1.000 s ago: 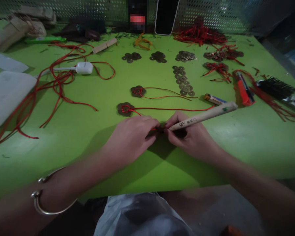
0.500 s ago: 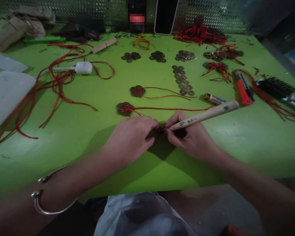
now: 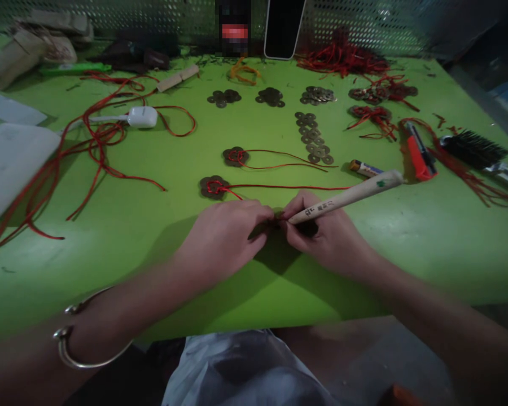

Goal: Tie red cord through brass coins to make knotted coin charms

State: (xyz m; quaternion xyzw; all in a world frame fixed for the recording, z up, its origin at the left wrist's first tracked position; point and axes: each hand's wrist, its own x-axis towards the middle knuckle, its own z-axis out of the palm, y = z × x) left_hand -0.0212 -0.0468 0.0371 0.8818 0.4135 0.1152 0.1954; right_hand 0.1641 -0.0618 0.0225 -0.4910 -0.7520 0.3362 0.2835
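Observation:
My right hand (image 3: pixel 328 239) is closed around a pale wooden-handled tool (image 3: pixel 349 197) with dark characters printed on it. The handle leans up to the right; its working tip is hidden between my fingers. My left hand (image 3: pixel 220 237) is pinched shut facing it, on something small and dark that I cannot make out, just above the green table (image 3: pixel 237 299). Behind my left hand lies a flower-shaped cluster of holed coins (image 3: pixel 214 187) bound with red cord (image 3: pixel 288 186). Farther back is a second bound coin cluster (image 3: pixel 236 156), its two cord tails stretching right.
Loose coins (image 3: pixel 313 138) lie in a column, with several coin piles (image 3: pixel 271 97) behind. At right are a marker-like stick (image 3: pixel 366 168), a red utility knife (image 3: pixel 421 152) and a black brush (image 3: pixel 474 148). Red cords (image 3: pixel 97 141) and a white adapter (image 3: pixel 142 117) spread at left. A phone (image 3: pixel 284 28) stands behind.
The wooden handle's upper end has shifted slightly left and dropped its angle a little. Both hands stay almost in place, fingers still together.

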